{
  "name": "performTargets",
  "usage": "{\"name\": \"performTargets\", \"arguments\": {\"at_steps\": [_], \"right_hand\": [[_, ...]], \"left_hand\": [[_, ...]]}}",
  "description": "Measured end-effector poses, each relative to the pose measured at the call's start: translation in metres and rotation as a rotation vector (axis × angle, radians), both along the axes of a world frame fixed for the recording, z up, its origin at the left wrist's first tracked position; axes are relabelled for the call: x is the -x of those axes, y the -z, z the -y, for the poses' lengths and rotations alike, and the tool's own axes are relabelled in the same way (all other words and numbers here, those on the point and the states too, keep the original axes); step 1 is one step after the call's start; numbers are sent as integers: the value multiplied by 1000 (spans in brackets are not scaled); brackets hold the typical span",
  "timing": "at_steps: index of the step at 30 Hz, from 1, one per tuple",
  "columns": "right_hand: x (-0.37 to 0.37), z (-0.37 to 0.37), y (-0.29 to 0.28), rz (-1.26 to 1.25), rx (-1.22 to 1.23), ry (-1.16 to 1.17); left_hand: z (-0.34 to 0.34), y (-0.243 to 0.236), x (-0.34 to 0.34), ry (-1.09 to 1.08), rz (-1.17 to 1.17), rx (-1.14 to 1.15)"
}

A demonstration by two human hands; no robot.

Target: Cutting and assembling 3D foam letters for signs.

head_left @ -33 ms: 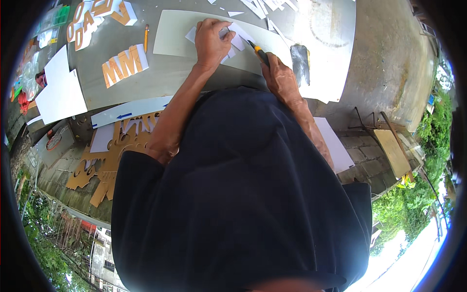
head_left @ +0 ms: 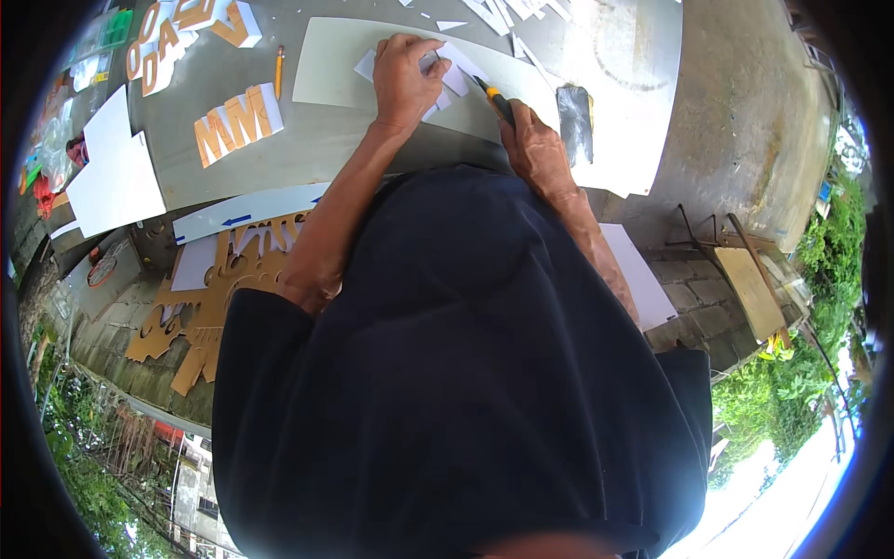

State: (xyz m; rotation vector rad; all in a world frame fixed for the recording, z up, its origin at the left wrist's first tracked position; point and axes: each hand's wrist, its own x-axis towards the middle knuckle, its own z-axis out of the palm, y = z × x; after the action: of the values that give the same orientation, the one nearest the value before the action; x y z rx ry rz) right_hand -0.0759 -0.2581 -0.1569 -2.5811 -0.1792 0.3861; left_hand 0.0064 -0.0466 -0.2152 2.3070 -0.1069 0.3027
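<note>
In my right hand (head_left: pixel 535 144) is a utility knife (head_left: pixel 496 97) with a black and yellow handle. Its blade tip meets the right edge of a white cut-out piece (head_left: pixel 456 82), perhaps a letter shape. Curled fingers of my left hand (head_left: pixel 405 79) hold this piece down, thumb and forefinger bent round its upper part. Some of the piece is hidden beneath that hand. Under both lies a long pale board (head_left: pixel 326 65) on the grey table (head_left: pixel 307 149).
Brown-faced letters (head_left: pixel 240 123) stand left of my left arm, near a yellow pencil (head_left: pixel 278 73); more letters (head_left: pixel 168 56) lie farther left. Right of the knife are a dark block (head_left: pixel 575 121) and a white sheet (head_left: pixel 638 121). White offcuts (head_left: pixel 494 17) are scattered at the far side.
</note>
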Motion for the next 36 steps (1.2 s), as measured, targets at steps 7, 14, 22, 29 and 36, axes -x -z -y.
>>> {"name": "performTargets", "arguments": {"at_steps": [7,14,22,29,36], "right_hand": [[-2,-2,6,50,116,-50],[-2,-2,10,132,199,-82],[-3,-2,10,166,246,-108],[-2,-1,16,170,317,-171],[2,-1,15,123,327,-175]], "left_hand": [[-2,6,0,55,11,6],[-1,6,-1,59,30,-6],[0,5,1,58,29,-24],[2,8,2,63,34,-36],[6,7,5,31,0,-102]]}}
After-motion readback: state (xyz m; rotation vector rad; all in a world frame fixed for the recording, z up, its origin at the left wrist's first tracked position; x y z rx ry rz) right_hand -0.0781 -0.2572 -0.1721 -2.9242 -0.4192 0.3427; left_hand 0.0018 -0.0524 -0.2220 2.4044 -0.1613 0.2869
